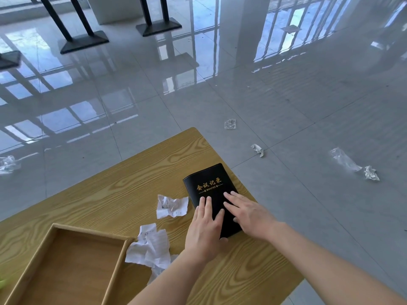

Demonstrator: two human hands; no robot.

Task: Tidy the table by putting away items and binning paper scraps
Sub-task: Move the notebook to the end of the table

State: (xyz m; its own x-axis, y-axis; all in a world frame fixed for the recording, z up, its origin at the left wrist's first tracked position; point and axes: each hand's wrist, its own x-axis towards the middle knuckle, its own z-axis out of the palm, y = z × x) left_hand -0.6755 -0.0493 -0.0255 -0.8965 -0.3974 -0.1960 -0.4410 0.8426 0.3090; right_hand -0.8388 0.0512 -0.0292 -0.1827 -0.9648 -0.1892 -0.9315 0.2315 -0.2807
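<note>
A black notebook (208, 183) with gold lettering lies near the right edge of the wooden table (123, 183). My left hand (206, 227) lies flat on its lower left part, thumb at its near edge. Fingers spread, my right hand (247, 213) rests flat on its lower right part. Neither hand is closed around it. A crumpled paper scrap (171, 205) lies just left of the notebook. A larger crumpled scrap (150, 247) sits nearer me, partly under my left forearm, touching the corner of an open brown box (55, 230).
Glossy grey floor tiles surround the table. Crumpled scraps and clear plastic lie on the floor: (230, 123), (258, 149), (343, 159), (371, 173), and at the left (7, 164). Black stand bases (84, 41) (159, 27) are far back.
</note>
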